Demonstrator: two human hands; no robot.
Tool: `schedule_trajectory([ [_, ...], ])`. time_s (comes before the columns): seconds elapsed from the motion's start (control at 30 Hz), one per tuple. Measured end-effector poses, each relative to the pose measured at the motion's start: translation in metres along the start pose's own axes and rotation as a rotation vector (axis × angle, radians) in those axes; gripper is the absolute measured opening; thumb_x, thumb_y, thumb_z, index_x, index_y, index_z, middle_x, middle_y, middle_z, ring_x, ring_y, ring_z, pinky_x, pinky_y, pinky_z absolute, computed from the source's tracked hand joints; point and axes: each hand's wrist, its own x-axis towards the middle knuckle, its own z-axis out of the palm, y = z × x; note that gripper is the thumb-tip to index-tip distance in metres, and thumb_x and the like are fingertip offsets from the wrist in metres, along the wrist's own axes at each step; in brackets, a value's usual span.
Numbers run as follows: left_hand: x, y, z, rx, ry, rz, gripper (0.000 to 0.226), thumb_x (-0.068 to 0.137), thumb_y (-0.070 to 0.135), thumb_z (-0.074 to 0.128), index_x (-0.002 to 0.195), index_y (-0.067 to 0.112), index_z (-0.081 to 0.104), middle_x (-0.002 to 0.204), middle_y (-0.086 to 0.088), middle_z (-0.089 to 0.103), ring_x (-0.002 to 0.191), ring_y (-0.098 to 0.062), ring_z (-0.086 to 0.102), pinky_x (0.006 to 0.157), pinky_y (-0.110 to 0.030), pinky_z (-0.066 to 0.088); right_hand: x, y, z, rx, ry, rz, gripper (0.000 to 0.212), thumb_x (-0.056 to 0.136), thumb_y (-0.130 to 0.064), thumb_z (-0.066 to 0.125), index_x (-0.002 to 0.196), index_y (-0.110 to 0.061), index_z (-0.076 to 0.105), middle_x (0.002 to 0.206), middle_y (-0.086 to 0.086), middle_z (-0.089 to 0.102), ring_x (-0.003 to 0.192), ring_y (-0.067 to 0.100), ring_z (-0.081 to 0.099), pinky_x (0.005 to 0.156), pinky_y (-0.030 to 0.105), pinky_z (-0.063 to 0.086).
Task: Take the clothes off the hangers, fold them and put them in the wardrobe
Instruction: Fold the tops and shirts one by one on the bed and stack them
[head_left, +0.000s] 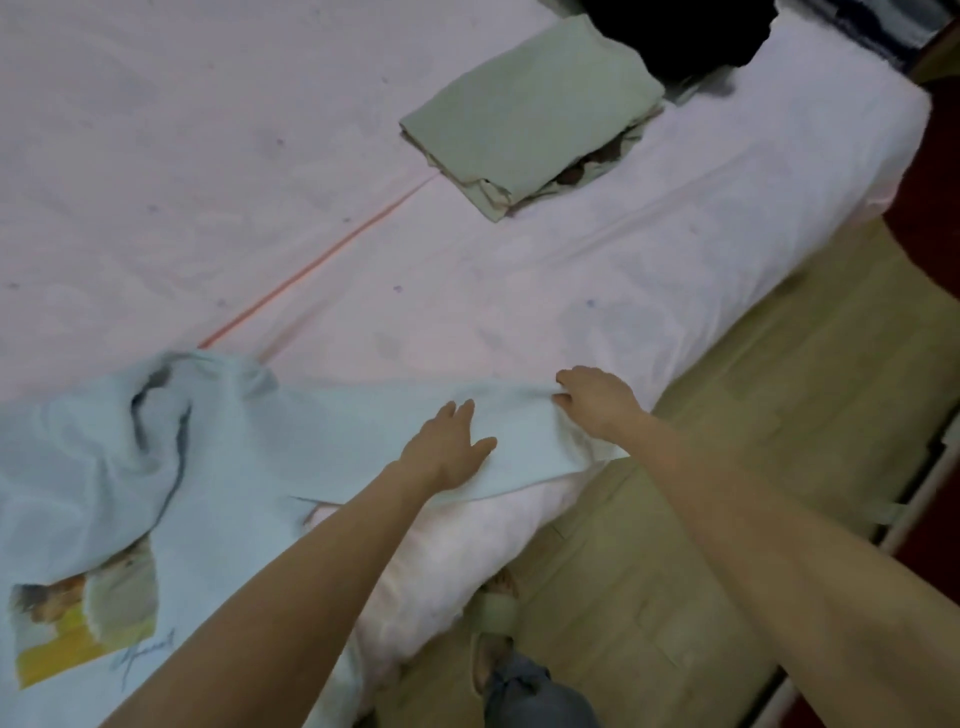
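Spread on the bed, the pale blue T-shirt is being smoothed for folding, pressed flat-fingered by the left hand and pinched at its hem by the right hand; a fold seems needed next.

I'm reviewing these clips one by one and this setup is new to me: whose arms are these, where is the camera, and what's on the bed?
There is no machine: a person wears a camera on the head, looking down at their own arms. The left hand lies flat on a light blue T-shirt spread over the bed. The right hand pinches that shirt's edge near the bed's side. Farther away lies a folded green garment, with something dark behind it. No hanger is in view.
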Motion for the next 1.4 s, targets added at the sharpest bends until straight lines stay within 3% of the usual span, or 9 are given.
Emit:
schedule_trajectory([
  [0.17,-0.008,0.058,0.005,-0.322,0.09,-0.001,0.071,0.101,0.047,0.036,0.155,0.01,0.008,0.162,-0.009,0.012,0.149,-0.022,0.013,0.118,-0.033,0.013,-0.03,0.032,-0.042,0.281,0.064,0.048,0.015,0.099,-0.023,0.042,0.089,-0.015,0.051,0.107,0.012,0.062,0.097,0.029,0.055,0.068,0.03,0.03],
  [0.47,-0.049,0.161,-0.036,-1.137,0.018,-0.097,0.058,0.099,0.057,0.033,0.138,0.017,0.049,0.136,-0.003,0.054,0.12,-0.022,0.053,0.107,-0.042,0.041,-0.078,0.027,-0.122,0.582,0.14,0.05,0.026,0.086,-0.026,0.068,0.074,-0.003,0.064,0.072,0.007,0.058,0.068,0.019,0.053,0.059,0.029,0.035],
  [0.67,-0.101,0.16,-0.071,-1.107,0.031,-0.034,0.059,0.091,0.064,0.046,0.124,0.017,0.059,0.117,-0.004,0.065,0.106,-0.02,0.062,0.098,-0.036,0.049,-0.095,-0.011,-0.157,1.006,-0.052,0.097,0.019,0.09,-0.023,0.064,0.081,-0.007,0.065,0.081,0.012,0.063,0.073,0.023,0.058,0.062,0.03,0.044],
  [0.8,-0.159,0.125,-0.103,-0.699,0.101,0.171,0.047,0.079,0.037,0.075,0.121,0.027,0.056,0.112,0.003,0.065,0.099,-0.011,0.061,0.078,-0.023,0.05,-0.104,-0.064,-0.193,1.122,-0.165,-0.009,0.019,0.092,-0.023,0.065,0.09,-0.005,0.059,0.079,0.009,0.062,0.072,0.02,0.059,0.057,0.026,0.047],
  [0.97,-0.211,0.045,-0.15,-0.622,0.46,0.039,0.034,0.084,0.012,0.06,0.117,0.017,0.055,0.111,-0.003,0.062,0.092,-0.018,0.056,0.071,-0.027,0.044,-0.107,-0.173,-0.222,1.102,-0.159,-0.155,0.016,0.099,-0.013,0.044,0.096,-0.004,0.057,0.079,0.01,0.058,0.068,0.02,0.056,0.058,0.026,0.052],
  [1.13,-0.278,-0.046,-0.186,-0.762,0.661,0.089,0.039,0.084,0.006,0.058,0.118,0.024,0.056,0.104,0.009,0.062,0.09,-0.009,0.058,0.067,-0.019,0.044,-0.117,-0.276,-0.222,0.658,-0.096,-0.477,0.063,0.074,-0.001,0.044,0.136,-0.013,0.045,0.129,0.005,0.051,0.11,0.015,0.046,0.085,0.027,0.044],
  [1.23,-0.314,-0.104,-0.194,-0.847,0.692,0.12,0.041,0.083,0.006,0.055,0.119,0.027,0.056,0.105,0.01,0.062,0.091,-0.006,0.058,0.067,-0.018,0.044,-0.109,-0.335,-0.206,0.535,-0.125,-0.578,0.051,0.07,-0.014,0.048,0.12,-0.007,0.055,0.121,0.004,0.057,0.112,0.02,0.051,0.095,0.035,0.042],
  [1.3,-0.328,-0.145,-0.197,-0.905,0.721,0.118,0.044,0.078,0.015,0.054,0.119,0.03,0.056,0.107,0.009,0.063,0.09,-0.006,0.058,0.07,-0.02,0.047,-0.094,-0.372,-0.191,0.475,-0.082,-0.581,0.013,0.083,-0.005,0.055,0.095,-0.008,0.055,0.1,0.007,0.059,0.095,0.024,0.053,0.082,0.036,0.041],
  [1.4,-0.338,-0.223,-0.191,-1.061,0.806,-0.006,0.032,0.086,0.016,0.055,0.117,0.024,0.054,0.099,0.003,0.06,0.079,-0.009,0.056,0.06,-0.017,0.045,-0.075,-0.439,-0.164,0.376,-0.035,-0.575,0.012,0.087,-0.006,0.056,0.083,-0.012,0.046,0.077,0.002,0.048,0.075,0.021,0.043,0.061,0.032,0.031],
])
